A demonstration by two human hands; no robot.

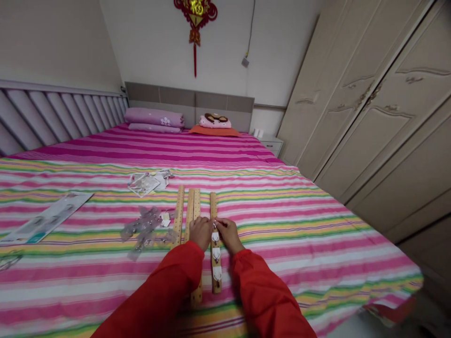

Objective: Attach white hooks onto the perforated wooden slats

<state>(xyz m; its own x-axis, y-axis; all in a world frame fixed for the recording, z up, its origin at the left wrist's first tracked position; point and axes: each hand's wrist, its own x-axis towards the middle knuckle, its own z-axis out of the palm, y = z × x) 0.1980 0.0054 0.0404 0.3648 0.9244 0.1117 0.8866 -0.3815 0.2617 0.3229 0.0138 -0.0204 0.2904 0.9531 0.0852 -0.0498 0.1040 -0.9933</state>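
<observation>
A narrow wooden strip (216, 292) lies lengthwise on the striped cloth in front of me. Several small white tags (216, 273) with shiny metal bits sit in a row along it. My left hand (200, 232) is at the strip's left side with its fingers closed, and my right hand (229, 234) pinches from the right. The fingertips nearly meet over the strip, around a small shiny piece (214, 226) just above the top tag. What each hand grips is too small and too covered to name. More wooden strips with rows of holes (197, 199) lie beside and partly under my left hand.
Left of the strips is a pile of small clear plastic bags (146, 227) beside a loose white tag (165, 219). Farther back lie more clear packets (144, 183). A long flat package (52, 218) rests at far left. Folded bedding (155, 117) lies by the headboard; wardrobes (369, 103) stand right.
</observation>
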